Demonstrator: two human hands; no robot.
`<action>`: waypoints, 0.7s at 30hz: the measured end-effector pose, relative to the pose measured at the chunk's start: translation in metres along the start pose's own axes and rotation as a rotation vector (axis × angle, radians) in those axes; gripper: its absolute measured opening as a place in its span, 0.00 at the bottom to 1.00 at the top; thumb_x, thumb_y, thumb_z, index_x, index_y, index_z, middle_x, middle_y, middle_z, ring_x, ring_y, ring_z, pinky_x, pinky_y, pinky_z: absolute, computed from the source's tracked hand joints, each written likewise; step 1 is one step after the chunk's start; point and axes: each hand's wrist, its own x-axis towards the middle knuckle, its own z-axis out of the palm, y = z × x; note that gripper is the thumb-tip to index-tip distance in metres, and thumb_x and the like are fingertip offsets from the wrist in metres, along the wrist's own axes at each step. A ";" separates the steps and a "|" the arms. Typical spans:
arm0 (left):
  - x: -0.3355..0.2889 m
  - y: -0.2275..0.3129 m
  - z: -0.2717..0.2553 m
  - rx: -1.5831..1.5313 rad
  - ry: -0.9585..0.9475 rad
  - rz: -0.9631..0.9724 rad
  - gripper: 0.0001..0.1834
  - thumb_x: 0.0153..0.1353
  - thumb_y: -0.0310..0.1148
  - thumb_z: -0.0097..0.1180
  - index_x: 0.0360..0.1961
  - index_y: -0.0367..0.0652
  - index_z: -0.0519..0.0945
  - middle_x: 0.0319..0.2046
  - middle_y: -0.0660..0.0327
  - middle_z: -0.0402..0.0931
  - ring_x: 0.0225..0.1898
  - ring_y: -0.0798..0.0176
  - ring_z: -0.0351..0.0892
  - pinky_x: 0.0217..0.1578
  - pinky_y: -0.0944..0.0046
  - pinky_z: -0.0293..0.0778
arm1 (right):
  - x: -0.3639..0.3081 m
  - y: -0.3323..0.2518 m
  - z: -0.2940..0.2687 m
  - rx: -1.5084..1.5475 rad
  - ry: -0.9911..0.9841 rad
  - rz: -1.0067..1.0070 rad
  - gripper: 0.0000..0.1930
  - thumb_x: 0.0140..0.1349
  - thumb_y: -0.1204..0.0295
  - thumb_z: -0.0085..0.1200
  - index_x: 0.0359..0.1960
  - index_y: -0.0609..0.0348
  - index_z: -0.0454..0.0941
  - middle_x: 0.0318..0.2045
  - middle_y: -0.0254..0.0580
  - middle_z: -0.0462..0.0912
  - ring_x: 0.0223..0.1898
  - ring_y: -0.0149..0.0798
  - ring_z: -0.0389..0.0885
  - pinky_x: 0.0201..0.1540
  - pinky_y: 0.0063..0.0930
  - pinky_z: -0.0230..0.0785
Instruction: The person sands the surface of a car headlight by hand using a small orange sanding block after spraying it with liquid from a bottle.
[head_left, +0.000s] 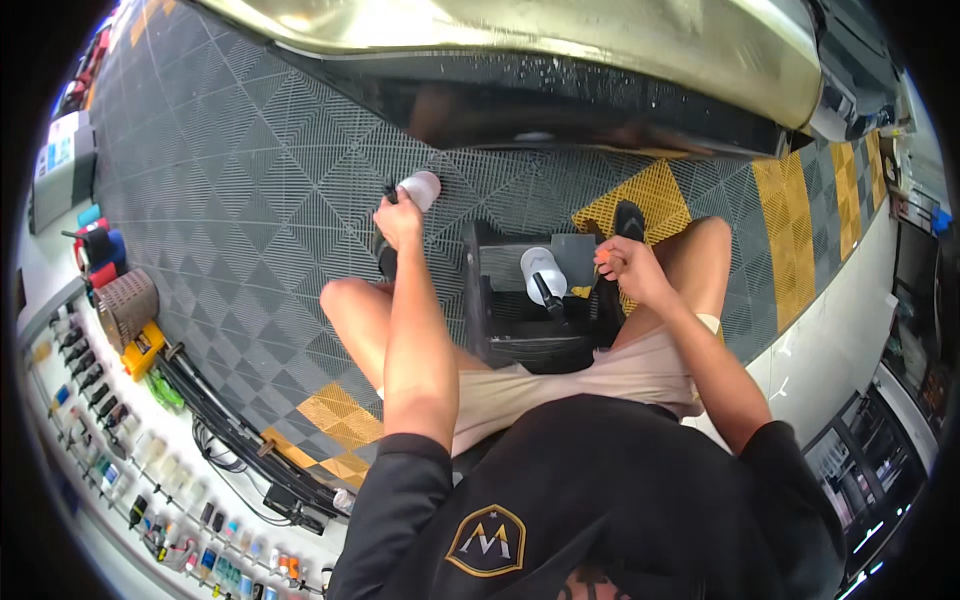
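Left fingers (384, 213): curled closed round the neck of a white spray bottle (421, 190), its black trigger head (391, 192) poking out beside them; the bottle is up off to the left, beyond the knee, its body tipped toward the car.
Right fingers (617, 262): bent in toward the thumb, only slightly apart, with a small orange piece (603, 257) at the tips; from here I can't tell how firmly it is pinched, or what it is.
Wall shelves: at far left, rows of bottles (205, 560) in many colours.
Bucket: a silver perforated cylinder (128, 303), just beside a yellow item (144, 350).
Hoses: black lines (220, 400) running along the floor's edge.
Floor: grey and black ribbed tiles (250, 130), with yellow patches.
Car: gold bodywork (560, 28) across the top, a dark lower panel (560, 100) beneath, beaded with drops.
Black box: an open-topped box (478, 300) between the knees.
Second bottle: another white bottle (543, 266) in that box, its black head toward the person; standing or leaning, I can't tell.
Shoe: a black one (629, 220), near the right hand (636, 272).
Cabinet: dark, glossy (870, 460), at far right.
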 end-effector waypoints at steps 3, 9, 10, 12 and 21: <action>-0.020 -0.012 0.024 -0.017 -0.100 -0.047 0.34 0.73 0.54 0.56 0.67 0.38 0.79 0.67 0.35 0.71 0.62 0.34 0.78 0.64 0.43 0.73 | -0.002 0.022 -0.018 -0.241 -0.045 -0.059 0.15 0.69 0.89 0.40 0.49 0.69 0.79 0.34 0.43 0.85 0.32 0.31 0.85 0.36 0.29 0.81; -0.027 -0.051 0.042 -0.055 -0.124 0.004 0.33 0.73 0.53 0.56 0.65 0.34 0.80 0.63 0.33 0.75 0.65 0.36 0.76 0.67 0.45 0.71 | -0.020 0.047 -0.011 -0.159 0.055 -0.062 0.14 0.65 0.87 0.43 0.48 0.71 0.81 0.28 0.46 0.86 0.23 0.34 0.83 0.30 0.32 0.79; -0.024 -0.058 0.047 -0.059 -0.008 0.041 0.30 0.70 0.51 0.59 0.59 0.35 0.84 0.58 0.32 0.80 0.61 0.36 0.80 0.64 0.46 0.74 | -0.018 0.055 -0.006 -0.147 0.076 -0.048 0.13 0.66 0.86 0.44 0.47 0.71 0.80 0.28 0.47 0.86 0.23 0.34 0.83 0.30 0.32 0.79; -0.027 -0.074 0.057 -0.105 -0.016 0.057 0.27 0.68 0.49 0.61 0.55 0.35 0.86 0.53 0.33 0.82 0.57 0.36 0.82 0.61 0.46 0.76 | -0.015 0.074 0.003 -0.139 0.081 -0.042 0.12 0.66 0.86 0.44 0.46 0.72 0.80 0.28 0.48 0.86 0.24 0.35 0.85 0.31 0.32 0.79; -0.093 -0.009 -0.021 -0.385 0.353 0.312 0.32 0.56 0.45 0.70 0.51 0.26 0.86 0.50 0.38 0.85 0.55 0.38 0.85 0.60 0.46 0.77 | -0.009 0.064 0.002 0.160 0.433 -0.257 0.07 0.75 0.80 0.46 0.45 0.68 0.77 0.28 0.43 0.86 0.26 0.32 0.87 0.29 0.29 0.79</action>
